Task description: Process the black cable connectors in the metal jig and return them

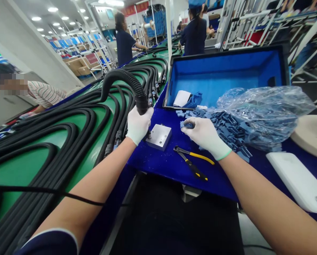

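My left hand [138, 124], in a white glove, is closed round the end of a thick black corrugated hose [139, 92], just left of a metal block [159, 136]. My gloved right hand [201, 131] pinches a small blue-grey plastic piece [184, 125] between thumb and fingers. Many similar pieces [229, 128] lie heaped beside and behind that hand. Pliers [193, 161] with yellow and black handles rest on the blue table [153, 161], in front of my right hand.
Behind the pieces stands a blue bin [227, 71], with a clear plastic bag [267, 106] before it. A white case [298, 180] lies at right. Black hoses [78, 120] cover the green conveyor [68, 141] at left. Three people [124, 40] are among those farther off.
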A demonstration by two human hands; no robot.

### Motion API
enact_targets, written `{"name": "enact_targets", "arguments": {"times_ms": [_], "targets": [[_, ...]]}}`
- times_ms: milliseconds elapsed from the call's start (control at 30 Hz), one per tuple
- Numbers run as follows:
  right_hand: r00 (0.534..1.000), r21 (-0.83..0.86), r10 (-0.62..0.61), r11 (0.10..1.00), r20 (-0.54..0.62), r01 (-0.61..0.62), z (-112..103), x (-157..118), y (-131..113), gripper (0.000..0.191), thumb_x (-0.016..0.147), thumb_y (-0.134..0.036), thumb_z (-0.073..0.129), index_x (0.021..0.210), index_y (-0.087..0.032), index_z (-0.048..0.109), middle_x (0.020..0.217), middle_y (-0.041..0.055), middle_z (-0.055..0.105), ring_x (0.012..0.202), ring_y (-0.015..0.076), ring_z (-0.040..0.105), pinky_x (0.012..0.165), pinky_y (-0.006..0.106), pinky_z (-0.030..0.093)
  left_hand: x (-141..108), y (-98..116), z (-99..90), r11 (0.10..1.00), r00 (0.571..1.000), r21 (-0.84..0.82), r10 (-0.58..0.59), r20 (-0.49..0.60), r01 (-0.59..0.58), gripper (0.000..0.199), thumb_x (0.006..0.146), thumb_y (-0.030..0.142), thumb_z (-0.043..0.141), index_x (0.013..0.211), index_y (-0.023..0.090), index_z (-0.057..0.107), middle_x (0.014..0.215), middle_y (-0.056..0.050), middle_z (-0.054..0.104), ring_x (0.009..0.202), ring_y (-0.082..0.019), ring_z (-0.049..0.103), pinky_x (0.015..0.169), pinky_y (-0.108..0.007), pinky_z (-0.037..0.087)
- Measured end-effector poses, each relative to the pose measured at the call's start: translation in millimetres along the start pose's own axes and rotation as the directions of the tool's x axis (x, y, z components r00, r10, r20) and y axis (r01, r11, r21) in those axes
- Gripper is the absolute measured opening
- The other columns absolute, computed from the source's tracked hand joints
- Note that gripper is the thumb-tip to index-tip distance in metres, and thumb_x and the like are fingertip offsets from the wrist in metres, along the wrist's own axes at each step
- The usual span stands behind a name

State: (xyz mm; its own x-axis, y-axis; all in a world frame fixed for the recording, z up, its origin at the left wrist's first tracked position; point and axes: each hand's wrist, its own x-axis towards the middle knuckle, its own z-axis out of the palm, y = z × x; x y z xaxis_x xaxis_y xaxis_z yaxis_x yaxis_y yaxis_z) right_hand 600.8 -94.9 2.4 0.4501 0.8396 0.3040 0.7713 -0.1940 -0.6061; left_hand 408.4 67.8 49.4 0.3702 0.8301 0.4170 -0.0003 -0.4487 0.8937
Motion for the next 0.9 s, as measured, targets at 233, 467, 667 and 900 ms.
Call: {"name": "enact_targets", "arguments": {"times_ms": [233,467,667,900], "targets": [[0.895,0.16,-0.276,0.959,0.35,0.233,2,-2,-49,0.02,0.093,-0.031,0.06,0.095,-0.017,0.075,0.091,0.0039,0.074,0.079,0.017,0.063,0.075,0.027,0.043,3,-8,-17.7,0.984,0.981,-0.164,-0.041,0.192,0.073,0.022,0.083,0.03,0.069,0.099,0.014,0.064,0.051,0.007,0.048,0.044,-0.01,0.044,0.05,-0.025,0.039],[0.887,0.14,-0.315,0.949,0.338,0.284,37,35,-98,0.027,0.094,-0.038,0.061,0.083,-0.014,0.066,0.078,0.0041,0.065,0.07,0.0144,0.048,0.066,0.028,0.029,11,-16,-28.3,0.996,0.968,-0.088,-0.008,0.252,0.031,0.024,0.084,0.031,0.069,0.1,0.013,0.065,0.07,0.0,0.062,0.064,-0.014,0.057,0.066,-0.028,0.048],[0.872,0.237,-0.307,0.944,0.382,0.228,66,52,-92,0.039,0.093,-0.048,0.061,0.074,-0.013,0.066,0.068,0.0001,0.056,0.065,0.0115,0.043,0.062,0.028,0.027,11,-21,-27.8,0.985,0.957,-0.156,-0.029,0.29,0.077,0.026,0.086,0.03,0.069,0.106,0.014,0.064,0.074,0.0,0.061,0.067,-0.014,0.056,0.066,-0.028,0.048],[0.894,0.252,-0.257,0.953,0.367,0.171,71,44,-84,0.054,0.089,-0.063,0.059,0.067,-0.014,0.065,0.06,-0.0004,0.053,0.058,0.0116,0.041,0.057,0.028,0.028,6,-5,-26.3,0.986,0.959,-0.151,-0.025,0.283,0.07,0.03,0.088,0.039,0.07,0.104,0.014,0.063,0.076,-0.001,0.062,0.068,-0.014,0.06,0.065,-0.026,0.05]]}}
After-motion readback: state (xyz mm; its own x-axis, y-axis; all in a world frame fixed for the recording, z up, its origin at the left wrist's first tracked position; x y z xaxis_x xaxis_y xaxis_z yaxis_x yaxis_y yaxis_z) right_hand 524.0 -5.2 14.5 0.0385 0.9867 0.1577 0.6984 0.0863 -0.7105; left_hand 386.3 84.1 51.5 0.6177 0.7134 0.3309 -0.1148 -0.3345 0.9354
